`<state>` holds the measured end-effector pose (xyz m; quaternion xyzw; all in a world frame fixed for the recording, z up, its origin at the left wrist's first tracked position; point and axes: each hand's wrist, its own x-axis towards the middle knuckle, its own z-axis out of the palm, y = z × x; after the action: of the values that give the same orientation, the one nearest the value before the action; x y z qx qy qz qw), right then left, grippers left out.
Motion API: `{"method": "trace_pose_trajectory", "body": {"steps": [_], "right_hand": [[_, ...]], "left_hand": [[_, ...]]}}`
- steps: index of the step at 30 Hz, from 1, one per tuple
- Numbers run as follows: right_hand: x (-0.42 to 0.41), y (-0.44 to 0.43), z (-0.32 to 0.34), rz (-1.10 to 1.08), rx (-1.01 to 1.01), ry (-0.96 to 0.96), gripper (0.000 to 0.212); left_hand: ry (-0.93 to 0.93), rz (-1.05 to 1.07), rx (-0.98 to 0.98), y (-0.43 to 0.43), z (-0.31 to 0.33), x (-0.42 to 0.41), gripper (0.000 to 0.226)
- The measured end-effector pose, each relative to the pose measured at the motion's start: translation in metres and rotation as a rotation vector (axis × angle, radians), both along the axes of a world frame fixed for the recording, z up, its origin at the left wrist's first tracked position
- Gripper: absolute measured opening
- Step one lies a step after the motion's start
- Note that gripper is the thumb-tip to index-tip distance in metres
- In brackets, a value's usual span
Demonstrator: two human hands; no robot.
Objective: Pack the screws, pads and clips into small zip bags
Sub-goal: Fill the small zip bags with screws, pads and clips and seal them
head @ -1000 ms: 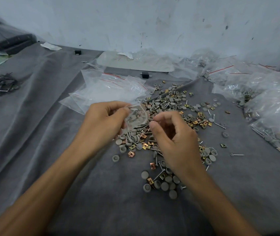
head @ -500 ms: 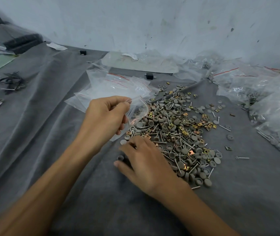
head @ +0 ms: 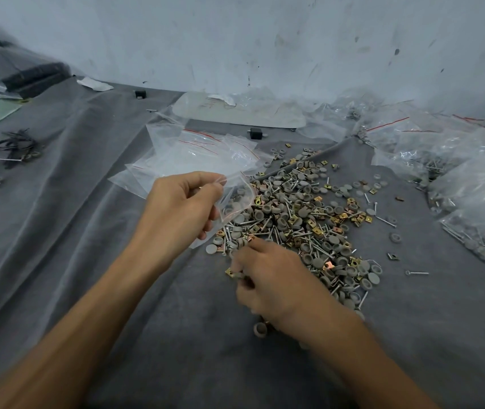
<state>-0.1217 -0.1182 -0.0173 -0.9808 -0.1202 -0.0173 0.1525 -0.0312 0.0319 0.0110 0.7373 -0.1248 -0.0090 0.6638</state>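
The right hand (head: 268, 278) is motion-blurred at the near edge of the pile of parts (head: 309, 219), and its curled fingers hide whatever they hold. The left hand (head: 182, 205) covers part of the small zip bag (head: 237, 199); filled bags (head: 477, 202) run off the right edge.

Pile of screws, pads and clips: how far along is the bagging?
Done: filled bags lie heaped at the right. In hand: the left hand pinches a small zip bag holding a few grey pads, while the right hand, blurred, works at the near edge of the pile. Left: most of it, loose on the cloth, with empty bags waiting behind.
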Motion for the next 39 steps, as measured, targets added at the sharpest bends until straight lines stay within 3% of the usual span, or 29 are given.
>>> {"method": "trace_pose_trajectory", "body": {"steps": [5,9,13,16,21,26,31,34,36,39], "right_hand": [[0.003,-0.038,0.013,-0.218,0.189,-0.086,0.014],[0.000,-0.064,0.020,-0.350,0.534,-0.208,0.015],[0.001,-0.061,0.027,-0.249,1.055,-0.247,0.016],[0.004,-0.046,0.024,-0.179,1.157,-0.181,0.017],[0.006,-0.040,0.016,-0.190,1.032,-0.127,0.016],[0.006,-0.041,0.013,-0.202,0.787,-0.302,0.020],[0.007,-0.038,0.009,-0.179,0.835,-0.242,0.025],[0.002,-0.041,0.013,-0.158,0.850,-0.254,0.013],[-0.003,-0.049,0.019,-0.103,0.749,-0.171,0.002],[-0.010,-0.053,0.025,0.018,0.440,0.165,0.021]], "left_hand": [[0.004,-0.040,0.034,-0.002,-0.001,-0.003,0.018],[-0.028,-0.116,0.117,-0.006,-0.005,-0.006,0.016],[-0.033,-0.188,0.165,-0.009,-0.011,-0.009,0.014],[-0.052,-0.217,0.186,-0.012,-0.014,-0.011,0.016],[-0.040,-0.242,0.171,-0.015,-0.014,-0.012,0.019],[-0.028,-0.245,0.144,-0.014,-0.013,-0.013,0.025],[-0.021,-0.237,0.140,-0.015,-0.012,-0.014,0.021],[0.004,-0.197,0.101,-0.012,-0.010,-0.010,0.019],[0.029,-0.161,0.060,-0.010,-0.008,-0.006,0.018],[0.040,-0.123,0.035,-0.007,-0.007,-0.003,0.018]]}}
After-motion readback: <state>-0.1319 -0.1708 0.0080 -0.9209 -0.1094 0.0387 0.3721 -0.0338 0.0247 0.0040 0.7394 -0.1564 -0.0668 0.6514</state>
